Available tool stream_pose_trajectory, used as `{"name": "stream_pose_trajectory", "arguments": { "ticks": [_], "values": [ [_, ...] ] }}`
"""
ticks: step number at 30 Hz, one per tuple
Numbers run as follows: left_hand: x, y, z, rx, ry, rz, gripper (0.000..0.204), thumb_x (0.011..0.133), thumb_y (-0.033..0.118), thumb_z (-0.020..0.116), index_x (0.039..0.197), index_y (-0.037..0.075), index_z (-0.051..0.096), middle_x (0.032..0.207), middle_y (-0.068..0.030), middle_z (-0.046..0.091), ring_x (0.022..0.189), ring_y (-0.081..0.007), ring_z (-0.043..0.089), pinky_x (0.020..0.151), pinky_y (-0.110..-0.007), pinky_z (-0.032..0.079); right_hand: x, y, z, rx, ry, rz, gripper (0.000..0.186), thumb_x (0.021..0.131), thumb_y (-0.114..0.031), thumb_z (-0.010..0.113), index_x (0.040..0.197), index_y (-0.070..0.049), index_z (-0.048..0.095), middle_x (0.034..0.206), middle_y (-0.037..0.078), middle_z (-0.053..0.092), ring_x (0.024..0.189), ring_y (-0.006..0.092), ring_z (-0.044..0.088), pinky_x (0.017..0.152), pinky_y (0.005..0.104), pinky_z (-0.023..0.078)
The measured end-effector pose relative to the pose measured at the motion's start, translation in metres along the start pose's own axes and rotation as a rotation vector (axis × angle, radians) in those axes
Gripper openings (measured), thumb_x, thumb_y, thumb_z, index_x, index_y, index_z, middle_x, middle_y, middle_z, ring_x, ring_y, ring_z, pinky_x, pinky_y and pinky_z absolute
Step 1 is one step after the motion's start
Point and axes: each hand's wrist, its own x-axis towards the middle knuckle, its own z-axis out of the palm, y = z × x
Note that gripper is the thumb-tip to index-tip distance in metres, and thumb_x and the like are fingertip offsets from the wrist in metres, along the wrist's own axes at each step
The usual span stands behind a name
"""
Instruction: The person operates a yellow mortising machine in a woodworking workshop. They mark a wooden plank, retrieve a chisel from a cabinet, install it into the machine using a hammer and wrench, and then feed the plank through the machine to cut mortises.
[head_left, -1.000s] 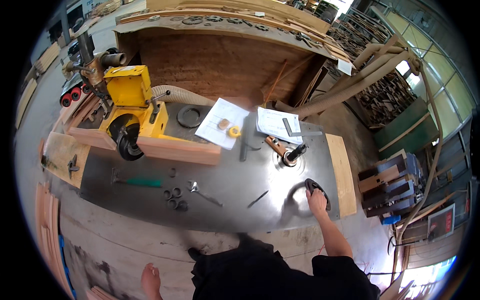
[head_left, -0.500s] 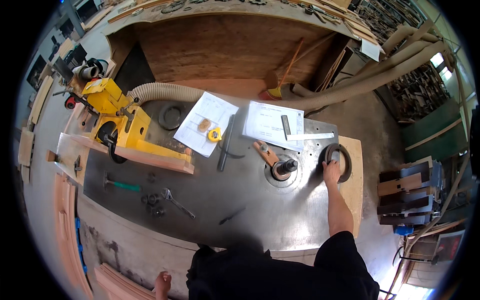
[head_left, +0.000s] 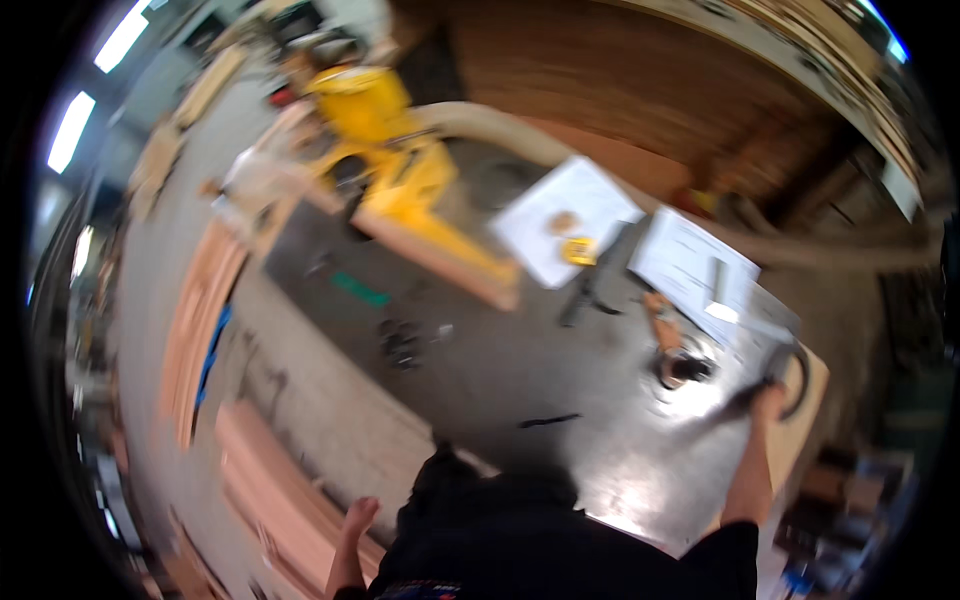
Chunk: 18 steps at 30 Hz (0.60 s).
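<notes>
Ring (head_left: 804, 378): dark, at the right end of the table (head_left: 620, 425), around the pale board (head_left: 796, 430); blur hides whether it rests there.
Right hand (head_left: 768, 402): your arm reaches out to the ring's near side, fingers at its rim, probably because that edge is handiest; you cannot tell from the blur how far they close, or whether they grip.
Left hand (head_left: 362, 514): low beside your body, off the table, fingers loosely bent with nothing visible in them; their exact opening is unclear. One arm seems enough for your reach.
Spindle (head_left: 690, 369): stands on the table to the left of your right hand, apart from the ring.
Papers (head_left: 690, 262): spread flat for you to read, presumably; the yellow tape measure (head_left: 578, 252) and metal square (head_left: 717, 280) on them likely double as weights.
Hammer (head_left: 360, 290): green-handled, toward the left, perhaps parked clear of your spindle.
</notes>
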Motion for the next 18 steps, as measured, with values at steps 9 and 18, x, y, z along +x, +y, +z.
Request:
{"name": "stream_pose_trajectory", "arguments": {
  "ticks": [9, 18],
  "values": [
    [0.018, -0.085, 0.023, -0.383, -0.054, -0.149, 0.025, 0.095, 0.025, 0.062, 0.1, 0.002, 0.071, 0.083, -0.0036, 0.071, 0.075, -0.0138, 0.065, 0.071, -0.031, 0.053, -0.072, -0.063, -0.04, 0.48, 0.218, 0.223, 0.045, 0.087, -0.01, 0.053, 0.127, 0.009, 0.061, 0.126, 0.028, 0.063, 0.118, 0.0413, 0.06, 0.105, 0.0449, 0.046],
    [0.167, -0.203, -0.053, -0.201, -0.059, 0.022, 0.029, 0.091, 0.029, 0.059, 0.102, 0.005, 0.072, 0.091, -0.0158, 0.074, 0.088, -0.0298, 0.071, 0.078, -0.04, 0.054, -0.261, -0.19, -0.065, 0.486, 0.35, 0.299, 0.043, 0.089, -0.009, 0.05, 0.127, 0.005, 0.065, 0.124, 0.023, 0.067, 0.11, 0.0357, 0.065, 0.096, 0.0423, 0.051]
  ]
}}
